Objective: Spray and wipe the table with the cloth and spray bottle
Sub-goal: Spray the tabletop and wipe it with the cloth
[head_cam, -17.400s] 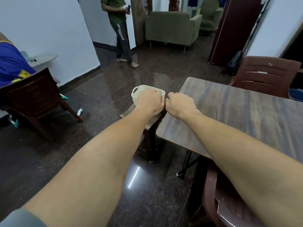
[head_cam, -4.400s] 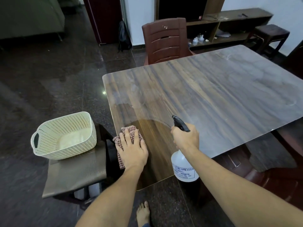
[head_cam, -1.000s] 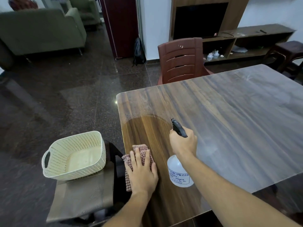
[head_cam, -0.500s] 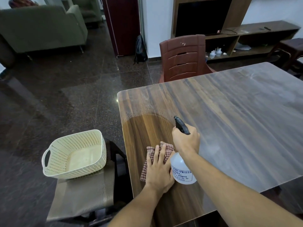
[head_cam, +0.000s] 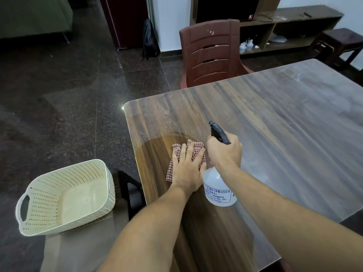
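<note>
So L hand [head_cam: 186, 170] spread flat on checked cloth [head_cam: 196, 147], R hand [head_cam: 224, 152] grips translucent spray bottle [head_cam: 217, 190].

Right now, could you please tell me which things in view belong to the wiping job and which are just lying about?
On the job: cloth under left hand; spray bottle in right hand; table.
Lying about: basket; chair; stool; backpack.
</note>
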